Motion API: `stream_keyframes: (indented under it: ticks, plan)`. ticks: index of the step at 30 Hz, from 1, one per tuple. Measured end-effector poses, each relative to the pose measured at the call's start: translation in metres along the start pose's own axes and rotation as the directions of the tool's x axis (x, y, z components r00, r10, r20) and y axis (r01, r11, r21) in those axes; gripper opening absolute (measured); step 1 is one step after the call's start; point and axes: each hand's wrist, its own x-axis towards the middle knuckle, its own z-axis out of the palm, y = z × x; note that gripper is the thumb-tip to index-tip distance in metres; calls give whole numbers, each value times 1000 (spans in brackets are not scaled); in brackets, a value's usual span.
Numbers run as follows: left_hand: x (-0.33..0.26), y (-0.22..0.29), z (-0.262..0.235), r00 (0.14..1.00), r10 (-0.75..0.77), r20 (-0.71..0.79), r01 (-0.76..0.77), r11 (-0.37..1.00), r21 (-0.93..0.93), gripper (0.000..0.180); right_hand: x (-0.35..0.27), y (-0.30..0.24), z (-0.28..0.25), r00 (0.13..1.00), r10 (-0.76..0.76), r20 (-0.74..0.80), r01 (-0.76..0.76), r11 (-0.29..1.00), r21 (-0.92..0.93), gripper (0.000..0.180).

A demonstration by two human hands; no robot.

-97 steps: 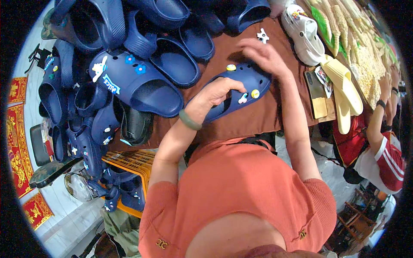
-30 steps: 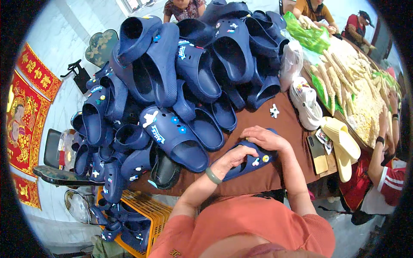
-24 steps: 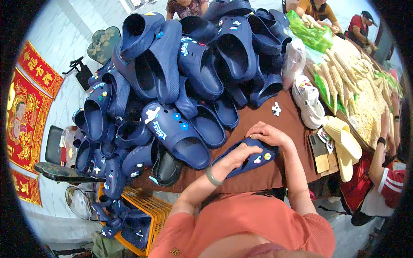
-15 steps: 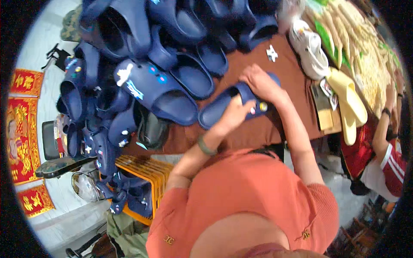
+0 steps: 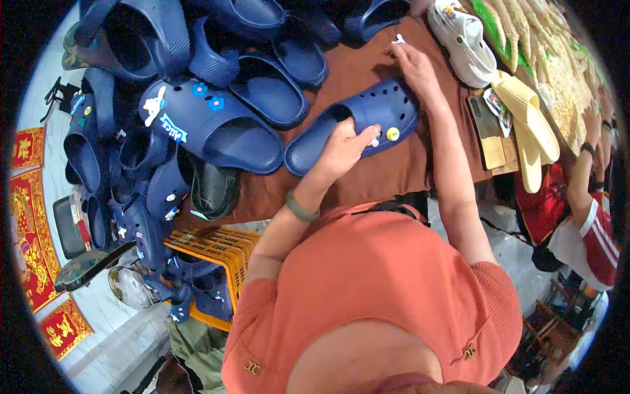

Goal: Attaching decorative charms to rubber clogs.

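Observation:
A navy clog (image 5: 328, 131) lies on the brown tabletop (image 5: 387, 177), with a yellow charm (image 5: 392, 134) and a small white one on its toe. My left hand (image 5: 344, 150) grips the clog across its upper; a green band sits on that wrist. My right hand (image 5: 415, 67) stretches past the clog's toe, palm down on the table. Its fingertips are at a small white charm (image 5: 398, 39) lying loose on the cloth. I cannot tell whether the fingers pinch that charm.
A big heap of navy clogs (image 5: 197, 118) covers the table's left and far side. White shoes (image 5: 462, 39) and yellow slippers (image 5: 525, 115) lie at right. An orange crate (image 5: 210, 246) stands below the table edge. Another person in a red-and-white shirt (image 5: 590, 226) is at right.
My right hand has left the clog's toe and reached farther out to the white charm. My left hand stays on the clog. The view has tilted down.

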Motion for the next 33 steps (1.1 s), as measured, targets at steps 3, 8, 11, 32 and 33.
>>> stream_keyframes:
  ticks: [3,8,11,32,33]
  plan:
    - [1,6,1,996,-62,-71,71,989,127,20,10,26,-13,987,-88,-138,65,985,-161,33]
    - [9,11,4,988,-14,-153,28,995,93,22,17,45,-21,929,-260,-264,156,920,-358,30]
    - [24,10,-7,970,37,-239,-25,998,53,23,13,23,-20,990,-105,-96,115,987,112,42]
    - [36,10,-6,925,83,-372,-185,951,-247,29,-18,-5,29,709,-599,371,704,582,-407,60]
    - [36,10,-6,925,83,-371,-180,955,-235,29,-18,-4,29,704,-614,357,707,557,-436,58]
